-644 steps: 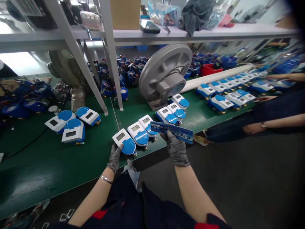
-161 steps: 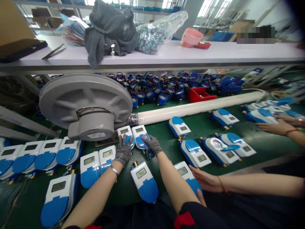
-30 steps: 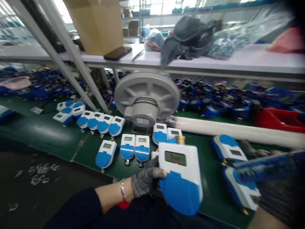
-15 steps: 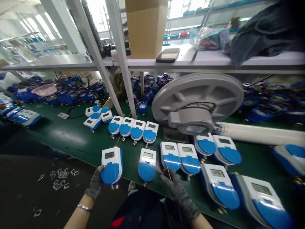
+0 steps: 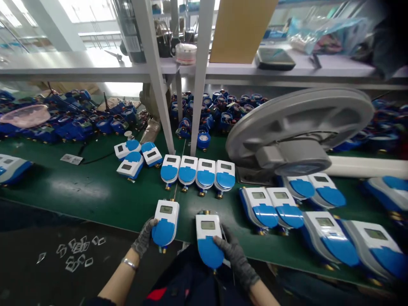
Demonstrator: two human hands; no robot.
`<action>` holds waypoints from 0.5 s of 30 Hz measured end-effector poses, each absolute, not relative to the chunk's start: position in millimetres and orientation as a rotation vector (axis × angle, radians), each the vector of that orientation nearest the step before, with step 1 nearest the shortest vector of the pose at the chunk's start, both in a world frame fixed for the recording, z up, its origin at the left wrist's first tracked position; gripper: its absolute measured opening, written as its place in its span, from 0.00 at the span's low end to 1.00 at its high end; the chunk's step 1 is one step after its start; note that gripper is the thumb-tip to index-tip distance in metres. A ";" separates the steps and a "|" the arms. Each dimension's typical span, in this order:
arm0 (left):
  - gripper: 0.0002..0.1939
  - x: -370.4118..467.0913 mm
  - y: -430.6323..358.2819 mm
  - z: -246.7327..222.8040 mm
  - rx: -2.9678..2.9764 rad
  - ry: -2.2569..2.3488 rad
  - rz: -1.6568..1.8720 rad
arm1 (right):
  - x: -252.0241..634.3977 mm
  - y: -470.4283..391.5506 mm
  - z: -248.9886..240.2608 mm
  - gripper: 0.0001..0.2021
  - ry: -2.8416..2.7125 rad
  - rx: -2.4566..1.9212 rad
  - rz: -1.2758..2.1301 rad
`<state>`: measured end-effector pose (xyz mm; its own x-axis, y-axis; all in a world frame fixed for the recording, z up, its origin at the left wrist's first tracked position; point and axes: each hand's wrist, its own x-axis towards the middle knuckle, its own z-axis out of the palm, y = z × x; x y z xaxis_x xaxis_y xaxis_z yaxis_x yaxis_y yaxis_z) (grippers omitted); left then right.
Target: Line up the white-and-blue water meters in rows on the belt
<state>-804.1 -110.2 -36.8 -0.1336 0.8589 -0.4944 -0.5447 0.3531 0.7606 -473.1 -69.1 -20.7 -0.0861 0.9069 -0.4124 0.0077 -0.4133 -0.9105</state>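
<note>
My left hand [image 5: 144,239], in a grey glove, is closed on the left side of a white-and-blue water meter [image 5: 165,223] with a small display. My gloved right hand [image 5: 235,255] grips a second water meter [image 5: 208,242] by its right side, with the thumb on the blue cover. This meter reaches over the bench's front edge, its brass fitting pointing away from me. Beyond the two, several similar meters [image 5: 205,172] stand in a row. A pair of meters [image 5: 259,208] lies to the right of my right hand.
A large grey metal disc [image 5: 299,123] leans over the green bench [image 5: 79,191]. Behind it lie heaps of blue meter bodies [image 5: 216,106]. Two white posts [image 5: 200,80] rise past a shelf [image 5: 105,70] holding a cardboard box [image 5: 240,32]. More meters [image 5: 328,238] occupy the right side.
My right hand has closed on the meter that stood beside it and drawn it toward me. My left hand keeps its meter. The view has swung left.
</note>
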 end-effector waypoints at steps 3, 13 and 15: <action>0.33 -824.1 -105.4 -44.0 0.342 1.157 1.169 | -530.7 -68.6 -22.8 0.38 -0.899 -1.357 1.723; 0.34 -856.7 -75.6 -45.2 0.523 1.281 1.250 | -598.9 -32.5 -24.0 0.36 -0.656 -1.168 1.823; 0.34 -860.9 -68.1 -45.7 0.538 1.277 1.215 | -601.2 -32.0 -26.2 0.37 -0.640 -1.174 1.820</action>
<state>-860.9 -68.1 -45.7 -0.1609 0.8915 -0.4236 -0.3784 0.3406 0.8607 -601.2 -32.0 -26.2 -0.1931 0.8634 -0.4661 -0.3817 -0.5037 -0.7750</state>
